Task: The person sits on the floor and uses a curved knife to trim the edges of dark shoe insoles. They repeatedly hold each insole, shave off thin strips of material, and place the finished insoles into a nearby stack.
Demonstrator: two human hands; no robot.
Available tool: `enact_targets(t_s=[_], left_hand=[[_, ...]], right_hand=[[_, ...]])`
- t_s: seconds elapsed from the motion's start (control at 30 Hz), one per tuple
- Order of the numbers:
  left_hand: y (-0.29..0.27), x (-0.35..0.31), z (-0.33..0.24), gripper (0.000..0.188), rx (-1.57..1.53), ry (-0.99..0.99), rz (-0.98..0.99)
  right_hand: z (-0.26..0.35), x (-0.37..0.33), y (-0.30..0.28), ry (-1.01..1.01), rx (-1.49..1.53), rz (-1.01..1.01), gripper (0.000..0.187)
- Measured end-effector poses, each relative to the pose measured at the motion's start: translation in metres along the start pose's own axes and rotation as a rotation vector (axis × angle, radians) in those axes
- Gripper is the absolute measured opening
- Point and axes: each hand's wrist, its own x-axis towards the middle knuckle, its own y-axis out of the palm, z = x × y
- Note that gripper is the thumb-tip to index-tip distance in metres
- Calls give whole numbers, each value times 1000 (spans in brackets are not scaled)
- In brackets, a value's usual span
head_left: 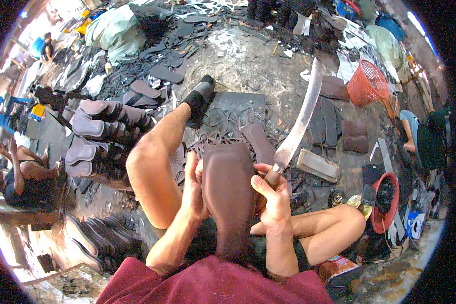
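A brown shoe sole [230, 185] stands upright before my chest, its broad end up and its narrow end toward me. My left hand [191, 188] is closed on its left edge, with the thumb pointing up and some fingers hidden behind it. In my right hand [273, 195] is the handle of a long curved knife [307, 109], its blade pointing up and away to the right. The right fingers are close beside the sole's right edge; whether they touch it, I cannot tell. Another brown sole [258, 142] lies just beyond, among dark trimmings [215, 138].
Stacked soles [93, 126] stand at left, with more soles [93, 235] nearer. A dark board [245, 104] lies ahead, a pale block [317, 165] right. Farther right are a red basket [367, 83] and a red basin [393, 195]. People [23, 175] sit at the left.
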Motion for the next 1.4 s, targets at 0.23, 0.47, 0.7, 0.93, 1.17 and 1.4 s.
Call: enact_targets(t_s=[0.23, 0.47, 0.7, 0.93, 1.17, 1.4], left_hand=[[-7, 0, 41, 80, -184, 112, 317], [2, -46, -11, 71, 523, 516, -224], [-16, -80, -121, 35, 591, 97, -185], [-47, -86, -108, 55, 545, 109, -307], [-48, -79, -113, 60, 566, 56, -234], [-45, -73, -124, 41, 660, -52, -121]], right_hand=[[-32, 10, 9, 46, -189, -152, 22], [-34, -5, 0, 104, -424, -298, 32], [-32, -44, -56, -175, -853, 52, 44], [-61, -77, -57, -384, -1152, 453, 41], [-69, -66, -49, -430, -1107, 450, 43], [-25, -1, 0, -484, -1230, 609, 52]])
